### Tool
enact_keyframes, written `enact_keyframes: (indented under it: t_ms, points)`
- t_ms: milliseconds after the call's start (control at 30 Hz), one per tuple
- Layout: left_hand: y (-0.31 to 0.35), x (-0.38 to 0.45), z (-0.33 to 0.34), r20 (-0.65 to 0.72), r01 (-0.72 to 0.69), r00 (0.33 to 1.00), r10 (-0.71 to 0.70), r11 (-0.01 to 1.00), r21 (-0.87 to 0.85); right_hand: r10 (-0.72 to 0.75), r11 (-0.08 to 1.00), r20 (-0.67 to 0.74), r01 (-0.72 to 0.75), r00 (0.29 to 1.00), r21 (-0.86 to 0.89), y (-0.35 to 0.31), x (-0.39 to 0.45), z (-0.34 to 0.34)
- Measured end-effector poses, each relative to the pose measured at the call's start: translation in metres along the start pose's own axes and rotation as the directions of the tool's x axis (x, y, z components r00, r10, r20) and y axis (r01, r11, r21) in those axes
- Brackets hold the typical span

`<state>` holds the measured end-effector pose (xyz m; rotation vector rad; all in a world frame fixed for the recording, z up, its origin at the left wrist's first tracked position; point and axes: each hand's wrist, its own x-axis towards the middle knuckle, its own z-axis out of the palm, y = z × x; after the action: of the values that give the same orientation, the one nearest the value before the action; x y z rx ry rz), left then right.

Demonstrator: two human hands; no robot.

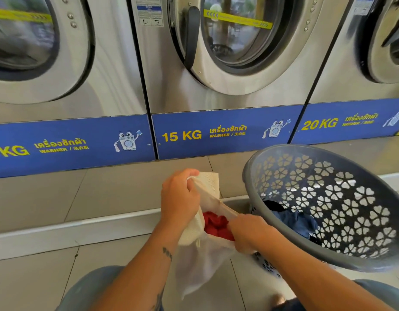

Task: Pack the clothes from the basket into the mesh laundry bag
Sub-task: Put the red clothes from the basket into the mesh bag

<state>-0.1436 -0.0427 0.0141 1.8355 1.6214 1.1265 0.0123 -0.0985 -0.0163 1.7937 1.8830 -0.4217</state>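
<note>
The left hand (179, 198) is gripping the upper rim of the white mesh laundry bag (200, 257), fingers curled and pressed together on a fold of the net, lifting that edge up. Just right of it and lower, a red garment (216, 224) is sitting inside the bag's open mouth, so at least one piece is packed. The right hand (246, 233) is closing on the opposite rim, fingers bent down over the edge beside the red cloth, stretching the opening wide. Further right of that hand, the grey plastic laundry basket (328, 254) with flower-shaped cutouts is tilting toward the person; blue and dark clothes (295, 221) are lying in it. Judging by that, the packing is begun but not finished.
</note>
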Motion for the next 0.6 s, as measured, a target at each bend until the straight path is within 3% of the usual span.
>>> enact_keyframes:
  t_ms: [67, 133, 267, 333, 433, 533, 567, 600]
  points:
    - [-0.004, -0.002, 0.0, 0.061, 0.005, 0.998, -0.005, 1.0, -0.001, 0.006, 0.994, -0.095, 0.004, 0.996, 0.107, 0.0, 0.005, -0.003]
    - [-0.011, -0.004, 0.002, 0.136, 0.01, 0.991, -0.006, 1.0, -0.03, 0.085, 0.947, -0.198, -0.017, 0.976, 0.32, 0.003, 0.014, 0.0]
    - [-0.014, -0.011, 0.009, 0.251, 0.012, 0.968, -0.006, 1.0, -0.021, 0.316, 0.56, -0.261, 0.043, 0.912, 0.827, 0.002, 0.023, 0.005]
    - [-0.015, -0.012, 0.012, 0.25, 0.001, 0.968, 0.006, 1.0, -0.028, 0.348, 0.4, -0.235, 0.083, 0.908, 0.913, -0.005, 0.024, 0.006]
    - [-0.014, -0.011, 0.014, 0.227, -0.018, 0.973, 0.031, 0.998, -0.059, 0.377, 0.244, -0.262, 0.178, 0.888, 0.953, -0.014, 0.027, 0.009]
    - [-0.008, -0.012, 0.014, 0.221, -0.02, 0.974, 0.045, 0.993, -0.114, 0.255, 0.093, -0.273, 0.257, 0.928, 0.962, -0.013, 0.028, 0.013]
    - [-0.006, -0.012, 0.014, 0.224, -0.012, 0.974, 0.042, 0.991, -0.135, 0.147, 0.097, -0.268, 0.256, 0.952, 0.962, -0.013, 0.027, 0.016]
    - [-0.005, -0.013, 0.015, 0.231, 0.004, 0.972, 0.032, 0.988, -0.152, 0.049, 0.186, -0.254, 0.241, 0.966, 0.953, -0.013, 0.028, 0.022]
